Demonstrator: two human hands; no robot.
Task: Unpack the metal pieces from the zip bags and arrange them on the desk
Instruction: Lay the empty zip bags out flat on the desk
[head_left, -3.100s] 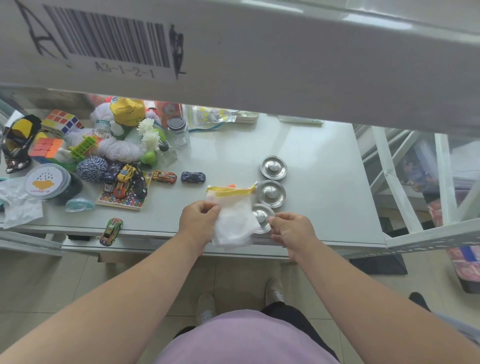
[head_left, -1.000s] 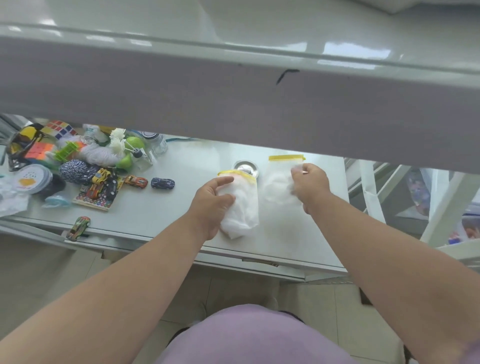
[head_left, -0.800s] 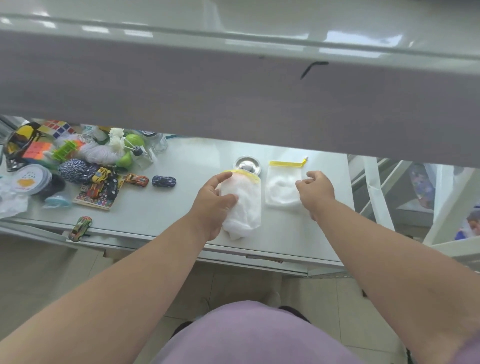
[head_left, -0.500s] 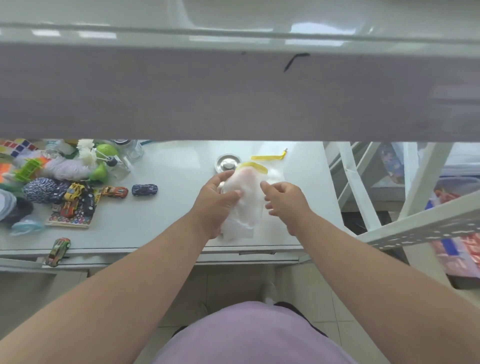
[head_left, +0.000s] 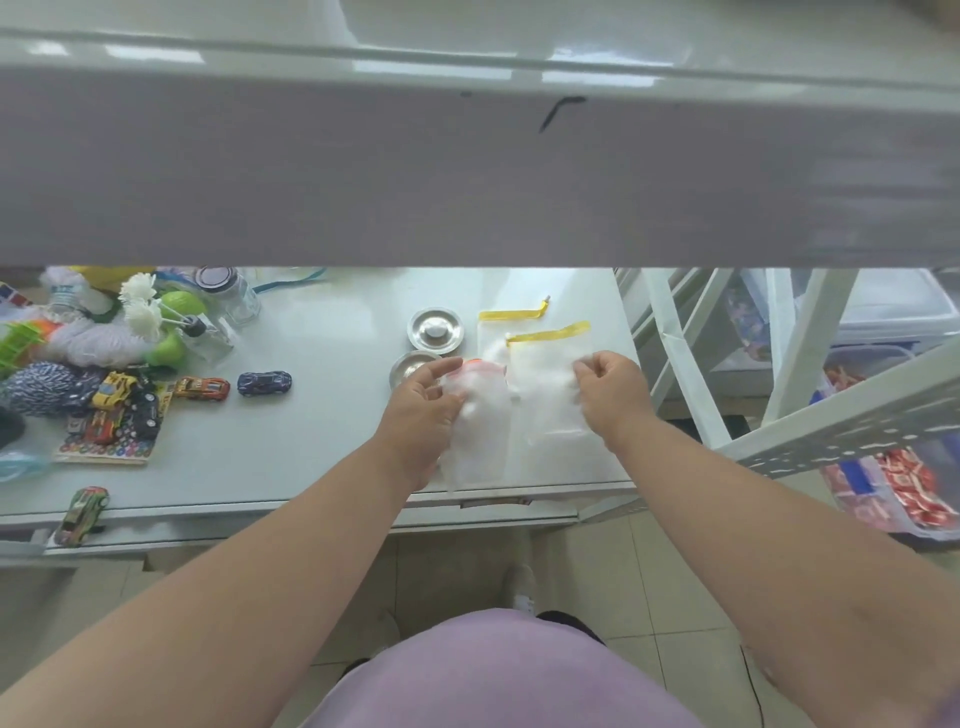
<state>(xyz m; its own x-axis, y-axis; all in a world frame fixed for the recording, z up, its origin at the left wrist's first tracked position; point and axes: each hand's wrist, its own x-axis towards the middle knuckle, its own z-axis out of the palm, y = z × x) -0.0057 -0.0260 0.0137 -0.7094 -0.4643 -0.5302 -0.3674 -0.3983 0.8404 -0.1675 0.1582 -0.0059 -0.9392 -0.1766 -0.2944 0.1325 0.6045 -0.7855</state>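
The left hand (head_left: 423, 415) is gripping a translucent white zip bag with an orange-red top strip (head_left: 475, 415), fingers wrapped round its left side, holding it upright just above the near edge of the pale grey-white desk (head_left: 322, 364). The right hand (head_left: 608, 395) is pinching a second translucent zip bag with a yellow zip strip (head_left: 550, 384) between thumb and fingertips at its right edge; this bag is lying mostly flat on the desk, its yellow strip pointing away from the person. The two bags are touching or overlapping in the middle, and the blur there makes it hard to say whether either one is holding anything. A third translucent bag with a yellow strip (head_left: 511, 314) is lying flat just behind them.

Two round shiny metal pieces are sitting on the desk left of the bags: a round metal disc with a raised centre (head_left: 435, 331) is standing clear, and a second round metal disc (head_left: 413, 368) is lying just in front of it, partly hidden by the left hand's fingers.

Farther left, well apart from the bags, a dark blue toy car (head_left: 264, 383) and an orange toy car (head_left: 201, 388) are resting side by side. A green toy car (head_left: 82, 514) is sitting on the desk's front ledge. A wide grey shelf edge (head_left: 467, 171) is blocking the upper part of the view.
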